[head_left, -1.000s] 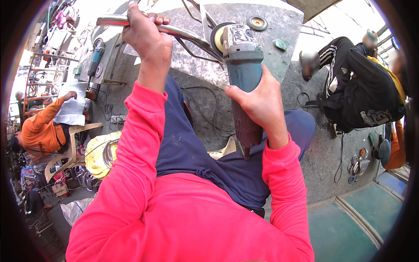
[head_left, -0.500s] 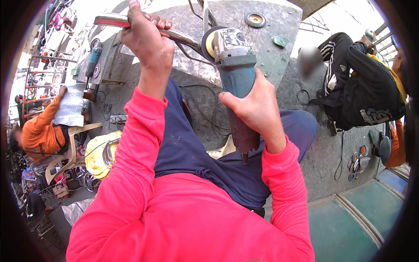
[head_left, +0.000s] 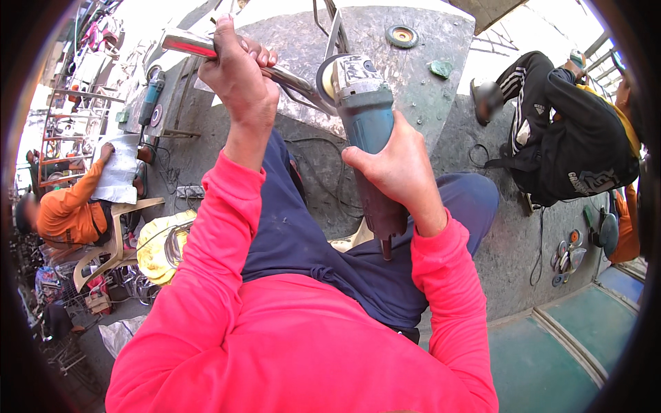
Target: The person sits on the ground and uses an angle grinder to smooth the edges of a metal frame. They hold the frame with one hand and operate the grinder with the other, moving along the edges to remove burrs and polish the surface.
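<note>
My right hand [head_left: 392,165] is wrapped round the body of a blue and dark angle grinder [head_left: 368,117], whose cord end points down toward my lap. A pale yellowish disc [head_left: 326,77] sits at the grinder's head, edge-on to me. With my left hand [head_left: 241,79] I grip a shiny bent metal tube [head_left: 292,80]; one end sticks out to the left and shows a red reflection. The tube's right end reaches the disc, and whether they touch I cannot tell. Thinner metal bars run on from the tube over the worktable.
A grey worktable [head_left: 275,38] stands ahead, with a round disc [head_left: 402,36] and a green lump [head_left: 441,68] on it. Another grinder [head_left: 150,100] lies at the left. Cables cross the floor [head_left: 317,165]. People sit at both sides; several discs [head_left: 566,258] lie at the right.
My left hand and the tube have shifted slightly down and to the right. The grinder's head has dipped a little, still in my right hand.
</note>
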